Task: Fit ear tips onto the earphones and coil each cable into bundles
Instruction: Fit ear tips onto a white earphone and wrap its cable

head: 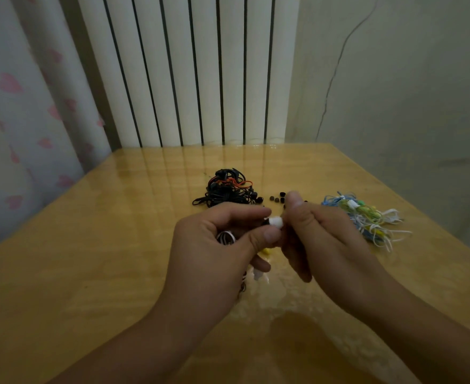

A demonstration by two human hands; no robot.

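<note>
Your wooden table [95, 245] fills the lower scene, glossy and yellow-brown, with a white ribbed radiator [189, 70] standing behind its far edge, a heart-patterned curtain [15, 112] at the far left and a cracked wall [394, 92] at the right.

Your two hands meet above the middle of the table. Your left hand [217, 250] is curled, its thumb and forefinger pinching a white earphone [275, 221] at the spot where the hands touch; a coil of white cable [226, 237] sits inside that palm, and more of the cable hangs below the hand towards the table. Your right hand [319, 239] is curled too, its thumb upright and its fingertips closed against the right end of the earphone. A dark bit shows at the earphone's left edge; whether that is an ear tip you cannot tell from here. A small yellow piece [265, 252] peeks out beneath the hands, mostly hidden.

Beyond your left hand, farther away, lies a tangled heap of black earphones [225, 191] with some orange cable in it. To the right of that, just past your right thumb, a scatter of loose black ear tips [276, 199] rests on the table. At the far right lies a heap of blue, green and white earphones [366, 217], partly covered by your right hand.
</note>
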